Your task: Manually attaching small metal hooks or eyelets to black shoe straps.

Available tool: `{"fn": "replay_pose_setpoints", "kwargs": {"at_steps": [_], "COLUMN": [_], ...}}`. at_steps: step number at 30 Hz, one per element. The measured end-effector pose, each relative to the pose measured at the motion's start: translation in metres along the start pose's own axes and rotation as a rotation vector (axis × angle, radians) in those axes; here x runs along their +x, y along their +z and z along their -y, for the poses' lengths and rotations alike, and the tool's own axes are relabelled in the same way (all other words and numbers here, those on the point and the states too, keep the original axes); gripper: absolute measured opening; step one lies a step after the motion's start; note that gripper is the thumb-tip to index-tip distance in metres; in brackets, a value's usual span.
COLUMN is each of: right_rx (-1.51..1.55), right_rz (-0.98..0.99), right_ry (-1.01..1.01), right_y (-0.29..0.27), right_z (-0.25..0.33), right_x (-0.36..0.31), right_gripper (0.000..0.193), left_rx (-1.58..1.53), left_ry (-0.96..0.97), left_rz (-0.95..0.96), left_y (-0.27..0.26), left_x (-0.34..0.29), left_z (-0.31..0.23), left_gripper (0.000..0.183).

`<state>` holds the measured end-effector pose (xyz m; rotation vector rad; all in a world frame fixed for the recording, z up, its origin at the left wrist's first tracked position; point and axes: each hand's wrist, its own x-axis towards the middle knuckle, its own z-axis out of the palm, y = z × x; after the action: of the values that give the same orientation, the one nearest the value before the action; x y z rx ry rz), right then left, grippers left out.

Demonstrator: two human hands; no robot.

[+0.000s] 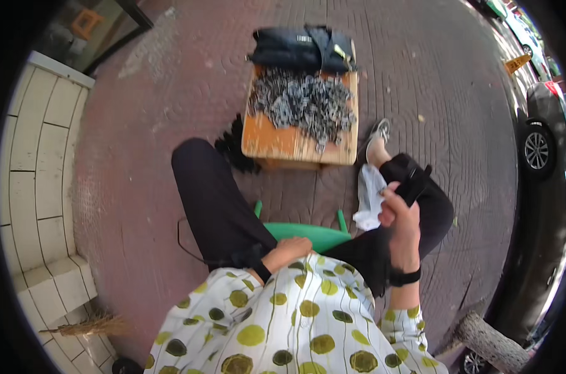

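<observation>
I sit on a green stool (308, 234) in dark trousers and a white top with green spots. My left hand (290, 250) rests fingers curled on my lap by my left thigh, holding nothing. My right hand (400, 215) is raised above my right knee and grips a black phone-like object (415, 182). A white cloth or bag (370, 196) hangs beside that knee. In front of me stands a small wooden table (276, 142) with a heap of small grey metal parts (304, 103) and a black bag (301, 48) at its far edge.
Red brick paving surrounds me. A white tiled wall and ledge (39, 162) run along the left. Parked cars (545, 124) line the right, with a tree trunk (492, 343) at the lower right. A dry broom head (92, 324) lies at the lower left.
</observation>
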<state>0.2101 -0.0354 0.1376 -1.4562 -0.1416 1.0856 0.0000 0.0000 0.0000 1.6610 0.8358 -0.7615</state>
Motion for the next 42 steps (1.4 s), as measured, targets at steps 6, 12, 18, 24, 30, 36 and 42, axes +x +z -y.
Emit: {"fn": "replay_pose_setpoints", "kwargs": {"at_steps": [6, 12, 18, 24, 30, 36, 42], "right_rx": [-0.136, -0.631, -0.769, -0.718, -0.42, -0.092, 0.306], "right_rz": [0.115, 0.259, 0.396, 0.384, 0.361, 0.421, 0.468], "right_ry": [-0.047, -0.554, -0.442, -0.398, -0.107, 0.013, 0.247], "right_y": [0.037, 0.081, 0.093, 0.087, 0.064, 0.078, 0.1], "right_z": [0.014, -0.02, -0.025, -0.021, -0.013, 0.008, 0.002], "right_x": [-0.035, -0.048, -0.045, -0.035, -0.052, -0.05, -0.034], "right_gripper": [0.009, 0.023, 0.026, 0.023, 0.014, 0.024, 0.016], "left_rx": [-0.621, -1.33, -1.793, -1.548, -1.773, -1.783, -1.648], "left_ry": [0.491, 0.632, 0.484, 0.522, 0.541, 0.663, 0.646], "left_rz": [-0.766, -0.315, -0.1, -0.292, -0.129, -0.239, -0.264], "left_y": [-0.084, -0.076, -0.057, -0.061, -0.051, -0.048, -0.063], "left_x": [-0.095, -0.109, -0.095, -0.094, -0.097, -0.113, -0.144], "left_z": [-0.05, -0.042, -0.02, -0.015, 0.002, 0.004, -0.013], "left_gripper": [0.027, 0.029, 0.024, 0.032, 0.028, 0.036, 0.012]}}
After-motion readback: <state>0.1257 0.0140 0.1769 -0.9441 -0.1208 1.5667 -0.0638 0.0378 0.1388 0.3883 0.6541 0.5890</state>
